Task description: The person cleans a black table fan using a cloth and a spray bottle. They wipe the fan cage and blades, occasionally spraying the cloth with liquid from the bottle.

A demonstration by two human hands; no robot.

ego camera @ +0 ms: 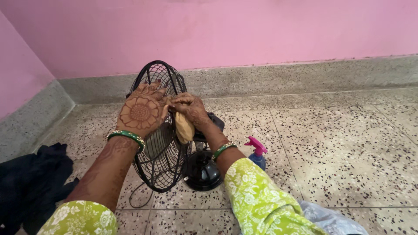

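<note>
Two hands on a black fan (pixel 161 148): left (pixel 141 111) flat, right (pixel 189 109) clutching half-hidden tan cloth (pixel 184 128).

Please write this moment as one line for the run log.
left hand: flat on fan grille | right hand: presses tan cloth on grille | spray bottle: on floor, right of fan base

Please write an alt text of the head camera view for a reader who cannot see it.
A person's left hand rests flat on the wire grille of a black table fan standing on a speckled floor, while the right hand presses a tan cloth against it. A blue spray bottle stands beside the fan's base.
</note>
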